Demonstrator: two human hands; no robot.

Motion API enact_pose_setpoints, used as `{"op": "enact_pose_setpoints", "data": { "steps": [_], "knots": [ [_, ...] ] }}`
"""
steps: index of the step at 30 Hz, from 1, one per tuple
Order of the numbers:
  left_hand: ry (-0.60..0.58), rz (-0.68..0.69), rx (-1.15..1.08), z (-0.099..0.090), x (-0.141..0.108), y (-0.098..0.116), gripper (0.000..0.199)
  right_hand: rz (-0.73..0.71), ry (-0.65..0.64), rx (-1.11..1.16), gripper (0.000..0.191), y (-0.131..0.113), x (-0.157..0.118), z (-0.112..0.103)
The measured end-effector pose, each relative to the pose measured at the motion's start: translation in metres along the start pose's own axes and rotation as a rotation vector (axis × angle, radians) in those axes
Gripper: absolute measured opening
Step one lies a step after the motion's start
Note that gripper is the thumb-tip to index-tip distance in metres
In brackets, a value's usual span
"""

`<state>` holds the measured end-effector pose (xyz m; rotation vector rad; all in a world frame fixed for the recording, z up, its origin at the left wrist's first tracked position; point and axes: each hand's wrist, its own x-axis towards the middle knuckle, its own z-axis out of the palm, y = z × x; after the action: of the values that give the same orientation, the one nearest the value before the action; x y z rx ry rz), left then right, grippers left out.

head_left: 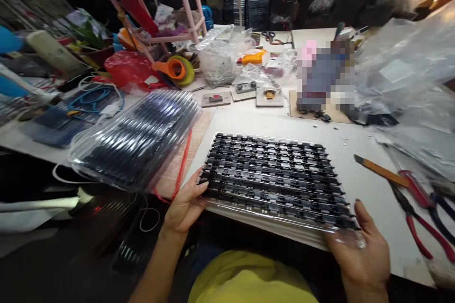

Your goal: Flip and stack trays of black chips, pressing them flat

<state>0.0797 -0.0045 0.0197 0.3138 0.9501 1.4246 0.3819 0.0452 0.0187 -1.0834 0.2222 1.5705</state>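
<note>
A clear plastic tray (263, 210) filled with rows of small black parts (270, 165) lies between my two hands at the front of the table. My left hand (186, 206) grips its left front corner, thumb on top and fingers underneath. At the right front corner, my right hand (362, 246) holds the edge, palm below and thumb raised beside the rim. The tray's near edge sticks out past the table edge, and its far part is over the white work surface. What exactly the black parts are, I cannot make out.
To the left sits a stack of clear trays (138, 137) wrapped in plastic. Red-handled pliers (415, 227), a box cutter (382, 170) and a screwdriver (414, 187) lie at right. Small blocks (269, 97), plastic bags (408, 66) and a pink rack (192, 4) stand farther back.
</note>
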Motion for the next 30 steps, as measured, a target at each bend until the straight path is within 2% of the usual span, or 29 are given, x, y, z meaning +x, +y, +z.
{"op": "enact_pose_setpoints", "data": {
  "steps": [2,4,8,11,20,26,30],
  "knots": [
    [-0.021,0.003,-0.021,-0.002,-0.001,0.001,0.053,-0.053,0.025,-0.047,0.036,0.000,0.001,-0.002],
    [-0.041,0.010,-0.066,-0.004,-0.002,0.001,0.052,-0.080,-0.009,-0.093,0.035,0.000,0.003,-0.006],
    [-0.039,0.054,-0.161,-0.006,-0.005,-0.001,0.055,-0.031,-0.116,-0.167,0.034,0.003,0.006,-0.013],
    [-0.018,0.085,-0.169,-0.006,-0.005,-0.003,0.057,-0.008,-0.148,-0.187,0.036,0.004,0.006,-0.014],
    [-0.067,0.072,-0.153,-0.010,-0.004,-0.007,0.047,-0.047,-0.054,-0.219,0.036,0.004,0.004,-0.009],
    [-0.080,0.051,-0.171,-0.012,-0.003,-0.004,0.053,-0.016,-0.018,-0.217,0.033,0.007,-0.002,0.000],
    [-0.071,0.003,-0.142,-0.012,-0.003,0.000,0.058,0.000,-0.009,-0.257,0.035,0.004,-0.003,-0.004]
  ]
}}
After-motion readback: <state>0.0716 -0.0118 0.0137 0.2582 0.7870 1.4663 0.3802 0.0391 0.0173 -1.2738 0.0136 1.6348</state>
